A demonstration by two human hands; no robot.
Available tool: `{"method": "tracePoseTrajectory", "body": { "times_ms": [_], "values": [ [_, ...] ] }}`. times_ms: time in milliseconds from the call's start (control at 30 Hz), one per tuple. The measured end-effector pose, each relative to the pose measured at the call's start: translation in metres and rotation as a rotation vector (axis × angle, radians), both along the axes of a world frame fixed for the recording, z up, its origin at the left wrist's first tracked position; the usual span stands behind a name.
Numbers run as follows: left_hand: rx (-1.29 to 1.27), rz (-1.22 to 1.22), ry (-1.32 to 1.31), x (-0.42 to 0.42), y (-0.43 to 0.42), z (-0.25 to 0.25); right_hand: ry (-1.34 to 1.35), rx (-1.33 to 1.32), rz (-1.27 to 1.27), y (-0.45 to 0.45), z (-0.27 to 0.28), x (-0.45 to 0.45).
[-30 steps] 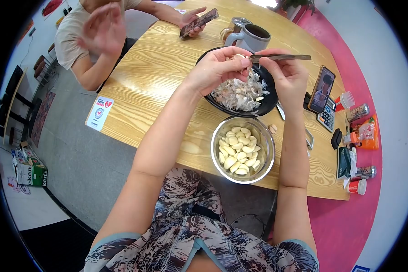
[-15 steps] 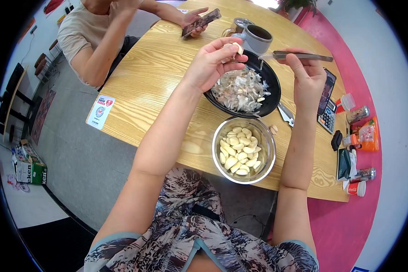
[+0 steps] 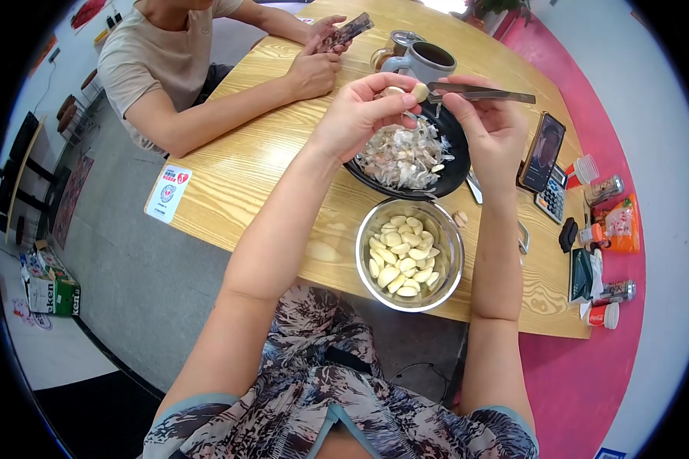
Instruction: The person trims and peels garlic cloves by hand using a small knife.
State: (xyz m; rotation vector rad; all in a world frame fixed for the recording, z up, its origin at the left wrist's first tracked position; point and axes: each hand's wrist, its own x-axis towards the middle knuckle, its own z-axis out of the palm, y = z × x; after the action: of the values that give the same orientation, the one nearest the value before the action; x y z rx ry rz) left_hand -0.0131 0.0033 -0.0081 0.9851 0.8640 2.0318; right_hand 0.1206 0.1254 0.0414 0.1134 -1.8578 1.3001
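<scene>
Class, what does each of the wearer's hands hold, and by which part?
Right hand: slim tool, near its middle. Left hand: garlic clove, by the end farther from the tool.

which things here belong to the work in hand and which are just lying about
Apparently in use: garlic clove, metal tool, steel bowl, peeled cloves, black dish, garlic skins

Seemingly just lying about: grey mug, propped phone, calculator, orange packet

- The table (image 3: 237,161) was grained wood, smooth with a soft sheen.
- The bowl (image 3: 445,229) was polished, shiny metal.
- The garlic cloves (image 3: 398,256) looked smooth and waxy.
- The skins (image 3: 402,157) looked dry and papery.
- The tool (image 3: 490,93) looked like smooth metal.
- The clothes (image 3: 306,398) were matt cloth.
</scene>
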Motion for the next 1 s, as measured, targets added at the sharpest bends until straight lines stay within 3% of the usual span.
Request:
{"method": "tracePoseTrajectory", "body": {
  "times_ms": [433, 1000],
  "values": [
    [-0.090, 0.017, 0.180, 0.001, -0.002, 0.003, -0.054, 0.104, -0.027, 0.007, 0.007, 0.009],
    [-0.002, 0.131, 0.185, 0.009, -0.004, 0.010, -0.080, 0.251, -0.017, 0.005, 0.010, 0.012]
  ]
}}
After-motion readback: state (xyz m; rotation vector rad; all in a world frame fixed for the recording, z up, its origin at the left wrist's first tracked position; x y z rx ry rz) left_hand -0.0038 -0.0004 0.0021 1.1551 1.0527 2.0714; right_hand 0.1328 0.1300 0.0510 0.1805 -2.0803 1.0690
